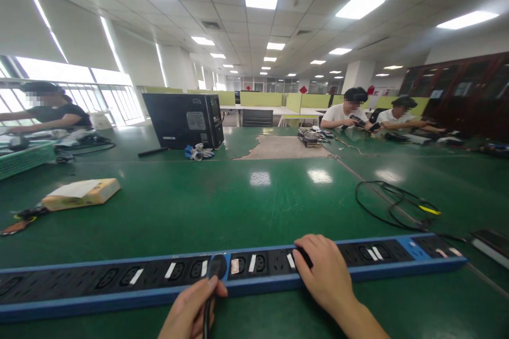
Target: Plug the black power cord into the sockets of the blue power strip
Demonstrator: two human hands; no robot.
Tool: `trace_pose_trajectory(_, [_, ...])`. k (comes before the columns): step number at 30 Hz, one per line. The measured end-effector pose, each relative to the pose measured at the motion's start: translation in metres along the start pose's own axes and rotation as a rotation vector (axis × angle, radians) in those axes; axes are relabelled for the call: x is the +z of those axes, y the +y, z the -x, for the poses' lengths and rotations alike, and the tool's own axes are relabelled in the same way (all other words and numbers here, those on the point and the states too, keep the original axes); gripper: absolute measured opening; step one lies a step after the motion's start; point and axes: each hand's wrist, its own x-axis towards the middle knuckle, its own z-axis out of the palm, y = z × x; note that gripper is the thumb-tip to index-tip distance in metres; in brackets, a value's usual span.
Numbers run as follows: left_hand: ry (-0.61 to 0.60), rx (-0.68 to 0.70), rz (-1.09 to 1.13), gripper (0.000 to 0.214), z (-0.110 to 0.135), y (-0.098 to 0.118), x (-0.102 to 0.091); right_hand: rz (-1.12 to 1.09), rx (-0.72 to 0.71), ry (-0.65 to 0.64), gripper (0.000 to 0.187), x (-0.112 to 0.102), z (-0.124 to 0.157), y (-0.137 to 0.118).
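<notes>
A long blue-edged black power strip (pixel 119 278) lies across the green table (pixel 238 206) near its front edge, with several sockets and white labels. My left hand (pixel 194 310) is closed on a black plug (pixel 217 267) with its cable, and the plug sits at a socket near the strip's middle. My right hand (pixel 326 273) rests on top of the strip to the right, fingers curled over a black part there; what lies under them is hidden.
A coiled black cable (pixel 393 204) lies at the right. A yellow box with paper (pixel 81 193) is at the left, a green basket (pixel 24 159) beyond it. A black computer case (pixel 183 119) stands at the back. Other people sit working at the far left and far right.
</notes>
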Motion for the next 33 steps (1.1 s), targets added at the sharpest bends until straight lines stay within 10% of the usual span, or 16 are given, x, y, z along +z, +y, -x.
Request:
trace_pose_trajectory(13, [-0.11, 0.217, 0.16, 0.032, 0.018, 0.011, 0.014, -0.024, 0.005, 0.009, 0.019, -0.002, 0.0, 0.0])
trace_pose_trajectory(20, [-0.218, 0.257, -0.103, 0.04, 0.027, 0.012, 0.053, -0.232, 0.04, 0.176, 0.023, -0.028, 0.006, -0.028])
trace_pose_trajectory(26, [-0.513, 0.359, -0.444, 0.05, 0.037, 0.0, 0.107, -0.696, 0.29, -0.178, 0.038, -0.08, 0.025, -0.059])
trace_pose_trajectory(33, [-0.83, 0.382, -0.772, 0.017, 0.046, -0.007, 0.122, -0.938, 0.606, -0.645, 0.046, -0.132, 0.042, -0.026])
